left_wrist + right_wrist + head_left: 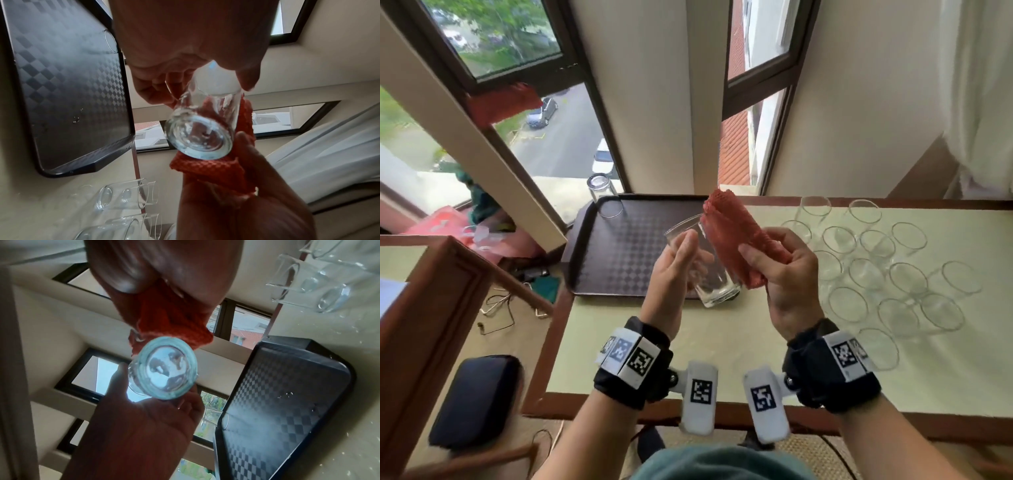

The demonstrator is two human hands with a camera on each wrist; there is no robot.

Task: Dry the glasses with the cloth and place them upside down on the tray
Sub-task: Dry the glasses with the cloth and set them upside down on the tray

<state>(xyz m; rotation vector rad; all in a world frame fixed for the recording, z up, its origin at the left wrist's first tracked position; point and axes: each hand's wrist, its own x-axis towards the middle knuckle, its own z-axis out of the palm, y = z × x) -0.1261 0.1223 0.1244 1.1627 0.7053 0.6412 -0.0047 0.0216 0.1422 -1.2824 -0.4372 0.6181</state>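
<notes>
My left hand (681, 260) grips a clear tumbler (717, 291), tilted with its mouth toward the window and its thick base (198, 138) toward me. My right hand (777, 263) holds a folded red cloth (736, 236) pressed along the glass's right side; the cloth (170, 324) shows above the glass base (164, 369) in the right wrist view. Both are raised above the near right corner of the dark checkered tray (626, 246). One glass (604, 198) stands upside down at the tray's far left corner.
Several upright clear glasses (893, 274) crowd the cream table (722, 356) to the right of the tray. Windows and a pillar stand behind the table. A wooden chair and a dark cushion (476, 401) sit at the lower left.
</notes>
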